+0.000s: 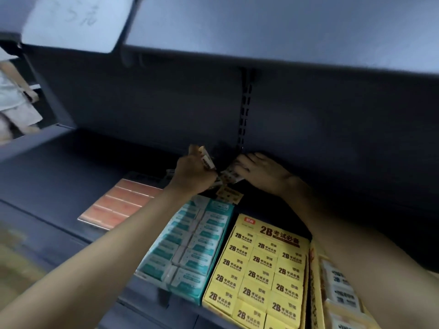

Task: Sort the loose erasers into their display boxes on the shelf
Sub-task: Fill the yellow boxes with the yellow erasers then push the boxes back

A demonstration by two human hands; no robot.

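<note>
Nearest: yellow box (255,271) of 2B erasers, front of shelf (59,167), full and neatly gridded. Use it as the landmark.

- Teal box (190,245) touches its left side, also packed. Orange box (121,205) sits further left, apart from the teal one. A fourth box (339,290) of white erasers is just right of the yellow one, partly cut off by the frame edge.
- Loose erasers (229,194) lie behind the yellow box, at the back of the shelf, in a small scattered pile.
- Left hand (193,174), behind the teal box: grip clenched around a few sleeved erasers (206,160), ends poking out above the fingers.
- Right hand (259,173), directly behind the yellow box: fingers flat over the pile, apparently pressing or raking one eraser (231,175). Blurred and dark there, so I can't confirm a pinch.

Handling, my read: small, light, firm blocks in paper sleeves. Not fragile. Sleeves look smooth, so a handful could slip. Best taken singly by the long side faces, thumb opposite fingers, label up to match box rows. Stacked in the fist they'll likely fan out; fewer per grab is safer.
</note>
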